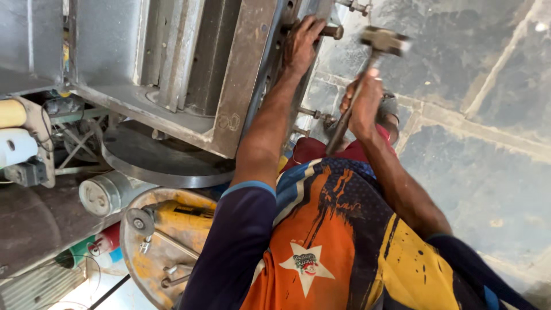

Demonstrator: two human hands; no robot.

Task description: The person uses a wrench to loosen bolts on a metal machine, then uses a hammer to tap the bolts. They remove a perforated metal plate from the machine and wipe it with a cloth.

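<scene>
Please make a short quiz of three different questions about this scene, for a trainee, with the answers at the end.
1. True or false: the right hand grips a metal-headed hammer by its handle.
2. What does the left hand hold against the grey steel frame? A) a protruding steel bolt B) a paint brush C) a rope
3. Which tool lies on the round rusty metal stool at lower left?

Key: 1 true; 2 A; 3 a yellow angle grinder.
</scene>
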